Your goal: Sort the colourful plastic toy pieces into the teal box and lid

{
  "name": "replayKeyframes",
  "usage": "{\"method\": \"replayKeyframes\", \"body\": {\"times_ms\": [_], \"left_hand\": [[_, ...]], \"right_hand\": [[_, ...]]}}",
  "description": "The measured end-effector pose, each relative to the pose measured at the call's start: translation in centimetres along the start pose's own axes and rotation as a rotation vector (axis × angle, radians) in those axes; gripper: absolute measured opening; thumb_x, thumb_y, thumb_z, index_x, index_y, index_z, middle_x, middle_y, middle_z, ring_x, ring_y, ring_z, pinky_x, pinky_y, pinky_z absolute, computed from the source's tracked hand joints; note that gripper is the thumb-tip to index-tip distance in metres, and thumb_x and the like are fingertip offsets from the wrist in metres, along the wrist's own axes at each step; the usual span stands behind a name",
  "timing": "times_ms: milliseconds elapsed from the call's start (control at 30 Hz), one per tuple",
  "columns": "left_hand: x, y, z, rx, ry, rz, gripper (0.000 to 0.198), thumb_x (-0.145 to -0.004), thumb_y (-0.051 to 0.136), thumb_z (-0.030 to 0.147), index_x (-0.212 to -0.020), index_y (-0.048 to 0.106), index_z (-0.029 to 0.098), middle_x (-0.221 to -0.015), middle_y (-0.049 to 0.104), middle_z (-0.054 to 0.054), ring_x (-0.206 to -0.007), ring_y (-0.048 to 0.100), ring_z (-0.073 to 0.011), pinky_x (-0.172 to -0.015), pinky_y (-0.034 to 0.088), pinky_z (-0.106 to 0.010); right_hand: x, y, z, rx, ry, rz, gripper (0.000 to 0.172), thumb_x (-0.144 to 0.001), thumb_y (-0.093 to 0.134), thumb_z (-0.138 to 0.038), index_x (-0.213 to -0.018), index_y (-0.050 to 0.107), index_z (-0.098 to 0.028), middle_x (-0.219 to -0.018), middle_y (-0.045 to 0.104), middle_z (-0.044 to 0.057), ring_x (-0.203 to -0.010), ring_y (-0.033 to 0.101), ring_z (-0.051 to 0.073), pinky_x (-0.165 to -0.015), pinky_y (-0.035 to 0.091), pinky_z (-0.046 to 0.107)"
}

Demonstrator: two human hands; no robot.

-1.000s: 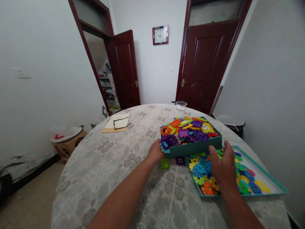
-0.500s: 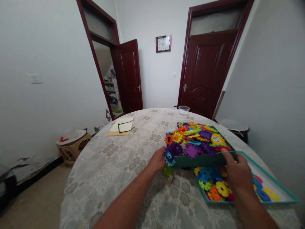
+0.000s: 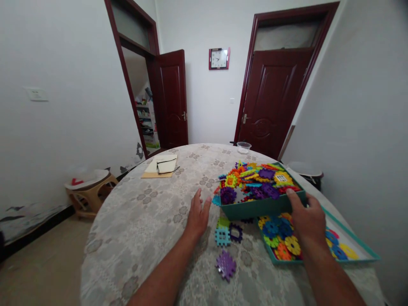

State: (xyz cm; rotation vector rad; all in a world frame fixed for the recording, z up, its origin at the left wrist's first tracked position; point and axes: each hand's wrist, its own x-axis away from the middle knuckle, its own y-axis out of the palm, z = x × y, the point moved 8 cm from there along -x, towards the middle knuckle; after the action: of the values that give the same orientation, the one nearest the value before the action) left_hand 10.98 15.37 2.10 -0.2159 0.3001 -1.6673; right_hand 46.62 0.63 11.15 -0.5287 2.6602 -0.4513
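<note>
A green box [image 3: 255,208] heaped with colourful interlocking plastic pieces [image 3: 251,180] sits on the right of the table. My right hand [image 3: 307,216] grips its near right corner, thumb over the rim. My left hand [image 3: 198,214] is off the box's left side, fingers apart and holding nothing. Several loose pieces lie in front of the box, among them a light blue square [image 3: 222,236], a dark purple square frame [image 3: 236,233] and a purple piece [image 3: 226,265]. Under my right forearm is a shallow green-rimmed tray [image 3: 366,250] with flower-shaped discs [image 3: 283,238], partly hidden by the arm.
A round table with a patterned cloth [image 3: 153,221] fills the front. Black glasses [image 3: 167,166] rest on a notebook [image 3: 153,170] at the left. A clear plastic bowl [image 3: 244,147] stands at the far edge. A wooden stool [image 3: 92,191] is left of the table.
My left hand has let go of the box and moved left. Several pieces have dropped onto the cloth in front. The box, still held by my right hand, appears slightly further left.
</note>
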Motion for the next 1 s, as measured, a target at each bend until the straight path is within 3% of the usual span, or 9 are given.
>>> {"method": "replayKeyframes", "body": {"times_ms": [133,300,567,1000], "left_hand": [[0.7,-1.3,2.0,-0.023,0.363,0.132,0.069,-0.100,0.053,0.049,-0.160,0.026,0.030,-0.166,0.029,-0.014,-0.149,0.038,-0.0307,-0.112,0.047,-0.049],[1.5,-1.4,2.9,-0.096,0.573,0.139,0.077,-0.098,0.060,0.047,-0.163,0.021,0.032,-0.168,0.027,-0.013,-0.155,0.030,-0.0314,-0.121,0.037,-0.057],[1.9,-1.6,3.4,-0.132,0.547,0.142,0.083,-0.094,0.065,0.051,-0.162,0.024,0.026,-0.167,0.029,-0.015,-0.157,0.027,-0.0319,-0.128,0.025,-0.056],[0.9,-1.3,1.0,-0.198,0.496,0.166,0.085,-0.091,0.068,0.050,-0.161,0.028,0.023,-0.164,0.035,-0.016,-0.154,0.031,-0.0317,-0.128,0.028,-0.054]], "right_hand": [[0.6,0.3,-2.6,0.018,-0.105,0.052,0.076,-0.078,0.066,-0.071,-0.127,0.067,-0.012,-0.110,0.067,0.014,-0.097,0.058,0.031,-0.097,0.045,0.047],[1.1,0.8,-5.1,0.032,-0.208,0.098,0.075,-0.078,0.066,-0.069,-0.127,0.067,-0.013,-0.110,0.064,0.013,-0.097,0.057,0.030,-0.098,0.045,0.047],[1.7,1.7,-7.8,0.059,-0.321,0.118,0.076,-0.077,0.068,-0.068,-0.128,0.067,-0.012,-0.117,0.063,0.016,-0.105,0.058,0.032,-0.102,0.044,0.050],[2.6,2.6,-10.9,0.093,-0.456,0.110,0.070,-0.079,0.069,-0.063,-0.126,0.068,-0.011,-0.112,0.064,0.015,-0.105,0.059,0.034,-0.103,0.045,0.053]]}}
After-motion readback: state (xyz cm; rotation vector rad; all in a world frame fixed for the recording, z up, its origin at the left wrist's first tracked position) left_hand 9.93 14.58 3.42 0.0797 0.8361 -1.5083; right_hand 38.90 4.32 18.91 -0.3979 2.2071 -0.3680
